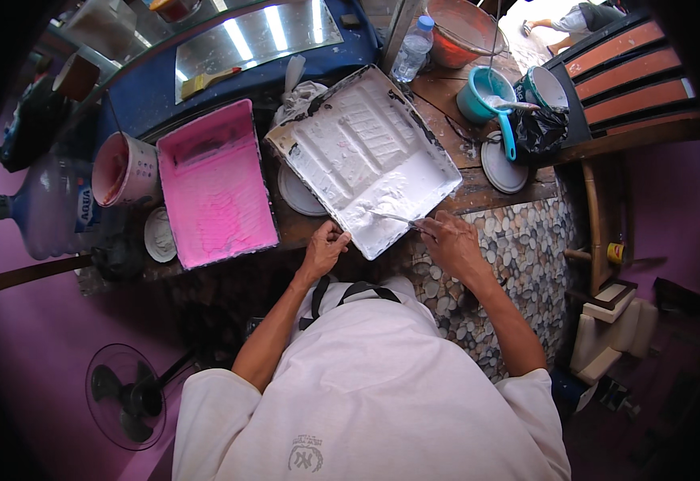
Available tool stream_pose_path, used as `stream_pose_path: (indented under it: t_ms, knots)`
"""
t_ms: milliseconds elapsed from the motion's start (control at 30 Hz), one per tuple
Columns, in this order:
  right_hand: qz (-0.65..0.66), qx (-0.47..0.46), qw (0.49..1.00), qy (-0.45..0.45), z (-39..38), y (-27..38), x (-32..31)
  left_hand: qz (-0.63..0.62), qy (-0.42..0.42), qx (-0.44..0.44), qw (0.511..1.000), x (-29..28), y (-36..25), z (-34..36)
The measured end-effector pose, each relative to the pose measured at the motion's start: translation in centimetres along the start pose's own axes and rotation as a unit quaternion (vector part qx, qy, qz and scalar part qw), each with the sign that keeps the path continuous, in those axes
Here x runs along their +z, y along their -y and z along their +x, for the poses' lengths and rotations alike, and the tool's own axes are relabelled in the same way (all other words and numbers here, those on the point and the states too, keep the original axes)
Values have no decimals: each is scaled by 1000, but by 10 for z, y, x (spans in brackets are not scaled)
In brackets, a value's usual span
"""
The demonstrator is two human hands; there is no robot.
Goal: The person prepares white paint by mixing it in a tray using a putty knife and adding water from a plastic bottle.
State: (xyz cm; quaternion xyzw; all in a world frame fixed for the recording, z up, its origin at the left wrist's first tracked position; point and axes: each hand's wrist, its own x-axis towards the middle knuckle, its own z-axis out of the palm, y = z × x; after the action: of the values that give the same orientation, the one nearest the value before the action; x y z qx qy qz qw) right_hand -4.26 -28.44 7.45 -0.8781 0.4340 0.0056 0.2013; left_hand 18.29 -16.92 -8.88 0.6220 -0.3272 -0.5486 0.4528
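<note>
A paint tray with ridges across its floor lies tilted on the wooden table, white paint pooled at its near end. My left hand grips the tray's near left rim, fingers curled at the corner. Closed around the handle of a thin metal spoon-like tool, my right hand is at the tray's near right edge. The tool's tip rests in the paint, so its exact shape is hidden. To the left lies a second tray, coated in pink paint.
A paint-stained bucket and a round lid flank the pink tray. Behind are a brush on a glass sheet and a water bottle. At right stand a teal dipper, a tub and another lid.
</note>
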Motion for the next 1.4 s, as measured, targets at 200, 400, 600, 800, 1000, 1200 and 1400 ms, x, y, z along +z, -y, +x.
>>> stream_pose_path:
  t_ms: [200, 400, 600, 800, 1000, 1200, 1400]
  knots:
    - [74, -35, 997, 17, -11, -13, 46, -3, -1, 2, 1000, 2, 4, 3]
    - [53, 14, 998, -19, 0, -38, 49, 11, -5, 4, 1000, 0, 5, 4]
    - [66, 52, 994, -66, 12, -75, 37, 21, -18, -3, 1000, 4, 0, 4]
    - [23, 93, 992, -82, 21, -69, 22, 29, -21, -2, 999, 1, 3, 4]
    - [-27, 65, 994, -85, 12, -61, 40, 52, -16, -20, 998, 2, -6, 2]
    - [-11, 79, 991, -112, 17, -66, 28, 27, -21, -5, 999, 4, -2, 2]
    - [-16, 79, 993, -85, 13, -66, 43, 42, -15, -16, 999, 3, -5, 2]
